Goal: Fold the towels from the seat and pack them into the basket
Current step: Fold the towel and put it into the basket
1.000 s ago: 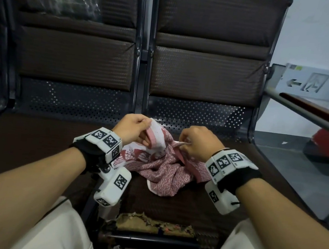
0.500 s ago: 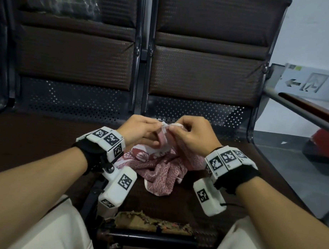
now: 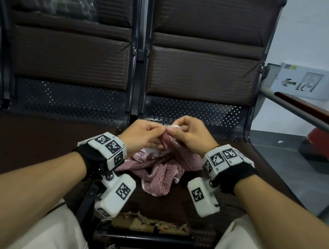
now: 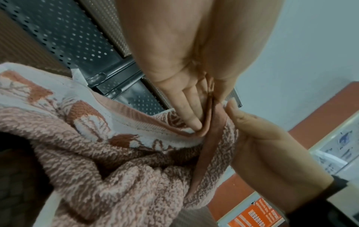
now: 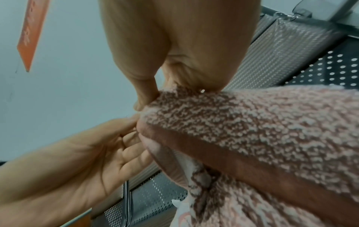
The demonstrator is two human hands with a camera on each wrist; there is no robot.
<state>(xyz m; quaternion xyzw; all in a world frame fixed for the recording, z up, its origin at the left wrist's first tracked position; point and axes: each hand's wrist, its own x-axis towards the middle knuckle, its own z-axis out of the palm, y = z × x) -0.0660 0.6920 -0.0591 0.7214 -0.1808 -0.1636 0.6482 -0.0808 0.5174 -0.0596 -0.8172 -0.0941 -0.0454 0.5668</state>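
Observation:
A pink and white patterned towel [image 3: 161,172] hangs crumpled from both hands over the dark brown seat [image 3: 37,144]. My left hand [image 3: 148,134] pinches its hemmed edge between thumb and fingers; the left wrist view shows the left hand [image 4: 205,116] with the towel [image 4: 116,161] hem folded in that pinch. My right hand [image 3: 187,133] pinches the same top edge right beside the left, knuckles nearly touching. In the right wrist view the right hand [image 5: 155,95] grips the towel [image 5: 252,130] corner. The towel's lower part rests on the seat. No basket is in view.
Two brown padded backrests [image 3: 205,48] stand behind the seat, with perforated metal below them. An armrest [image 3: 311,114] runs along the right. The seat's front edge [image 3: 150,223] is torn, with frayed padding showing. My light trouser legs flank it.
The hands have come together at the towel's top edge and risen slightly; a second ago they were apart, each gripping a separate bunch. The towel now hangs more gathered beneath them.

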